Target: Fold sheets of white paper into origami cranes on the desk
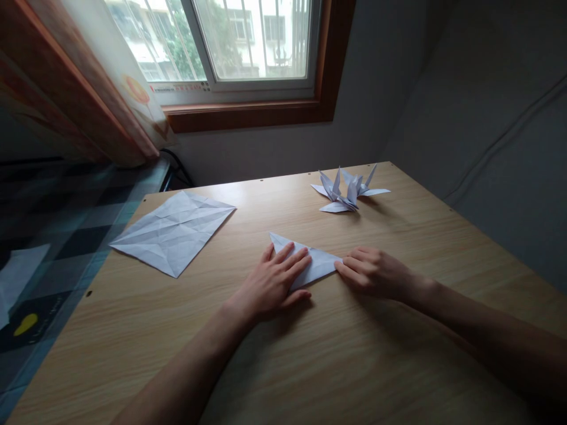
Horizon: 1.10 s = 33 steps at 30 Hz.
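Note:
A white sheet of paper (321,264), folded into a triangle, lies flat on the wooden table (363,366). My left hand (281,274) rests on its left part with the fingers spread, covering some of the paper. At the right tip, my right hand (365,268) is closed, its thumb and forefinger pinching the corner. Farther back on the right stand several folded paper cranes (336,192), close together with pointed wings up. To the left lies an unfolded white sheet (177,230) with many crease lines.
Beyond the table's left edge is a checked cloth surface (88,189) with a piece of white paper (22,277) on it. A window (257,41) and a patterned curtain (80,71) are behind the table. A cable (500,141) runs along the right wall.

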{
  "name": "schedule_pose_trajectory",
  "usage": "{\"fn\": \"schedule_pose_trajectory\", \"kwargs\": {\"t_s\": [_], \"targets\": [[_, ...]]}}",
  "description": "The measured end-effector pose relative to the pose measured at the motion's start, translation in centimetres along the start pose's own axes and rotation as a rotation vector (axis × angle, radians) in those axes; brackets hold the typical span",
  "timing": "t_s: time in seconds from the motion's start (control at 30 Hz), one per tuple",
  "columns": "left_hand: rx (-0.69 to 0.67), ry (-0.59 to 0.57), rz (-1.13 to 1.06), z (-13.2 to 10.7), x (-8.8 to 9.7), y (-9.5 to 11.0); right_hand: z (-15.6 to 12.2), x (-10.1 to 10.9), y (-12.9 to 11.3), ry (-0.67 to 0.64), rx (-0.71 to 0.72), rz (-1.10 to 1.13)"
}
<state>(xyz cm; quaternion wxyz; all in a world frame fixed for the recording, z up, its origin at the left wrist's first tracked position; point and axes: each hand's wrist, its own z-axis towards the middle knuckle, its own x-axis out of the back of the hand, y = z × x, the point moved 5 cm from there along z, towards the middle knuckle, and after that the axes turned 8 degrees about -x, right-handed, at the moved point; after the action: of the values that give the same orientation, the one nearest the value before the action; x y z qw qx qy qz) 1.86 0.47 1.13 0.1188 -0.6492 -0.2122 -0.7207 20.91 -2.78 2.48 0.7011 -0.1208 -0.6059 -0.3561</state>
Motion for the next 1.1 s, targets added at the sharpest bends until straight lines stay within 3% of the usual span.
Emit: {"fn": "schedule_pose_trajectory", "kwargs": {"t_s": [0.1,0.17,0.3,0.33,0.4,0.47,0.57,0.63,0.73,0.93,1.1], "targets": [[-0.023,0.051,-0.019,0.0,0.1,-0.3,0.2,0.7,0.6,0.052,-0.039,0.026],[-0.047,0.154,-0.032,-0.1,0.5,-0.6,0.3,1.8,1.2,0.156,-0.113,0.116],[-0.071,0.573,-0.188,-0.8,2.9,-0.3,0.6,4.1,2.6,0.459,-0.353,0.437],[-0.022,0.699,-0.255,-1.1,3.6,-0.2,0.7,4.2,3.1,0.533,-0.442,0.559],[0.171,0.832,-0.436,-1.4,4.3,-0.5,1.1,3.5,3.7,0.626,-0.621,0.865],[0.371,0.969,-0.637,-1.8,4.4,-0.8,2.2,1.8,3.5,0.585,-0.717,1.224],[0.553,1.119,-0.96,-1.7,3.3,-1.3,4.8,-0.7,1.6,0.356,-0.761,1.617],[0.567,1.146,-1.127,-1.3,2.5,-1.6,6.2,-1.7,0.4,0.275,-0.807,1.705],[0.575,1.118,-1.244,-0.9,1.7,-2.0,7.4,-2.2,-0.6,0.299,-0.845,1.76],[0.689,1.136,-1.084,-1.8,1.3,-3.8,7.2,-4.0,-0.2,0.263,-0.893,1.819],[0.682,1.079,-1.17,-1.6,0.2,-4.5,6.5,-5.0,-0.2,0.226,-0.943,1.909]]}}
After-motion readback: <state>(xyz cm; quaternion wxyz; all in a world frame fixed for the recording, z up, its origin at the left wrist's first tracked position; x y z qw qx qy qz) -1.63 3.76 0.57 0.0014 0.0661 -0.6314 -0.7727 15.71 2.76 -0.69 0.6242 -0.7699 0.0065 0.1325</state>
